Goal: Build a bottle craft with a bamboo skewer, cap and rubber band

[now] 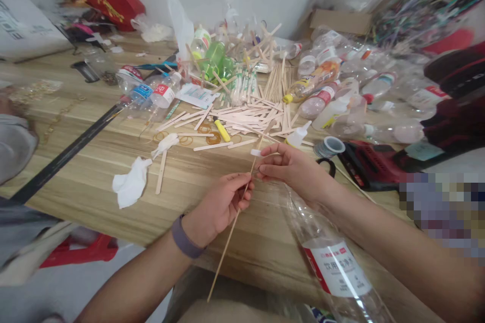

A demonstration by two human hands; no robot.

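My left hand (223,199) is closed around a thin wooden stick (224,252), which slants from above my lap up towards my right hand. Beside the stick's upper part, my right hand (286,164) has its fingers curled together. A small white piece like a bottle cap (255,152) sits at its fingertips, against the stick; what exactly the fingers grip is hidden. Under my right wrist a clear plastic bottle (337,267) with a red and white label lies at a slant, its narrow end towards that hand.
Flat wooden sticks (250,118) lie heaped ahead, with a yellow-handled tool (222,130) and rubber bands (214,137). Plastic bottles (328,78) crowd the back right. Near my right arm are a tape roll (329,146) and a red-black power tool (373,166). Crumpled tissue (131,181) lies left.
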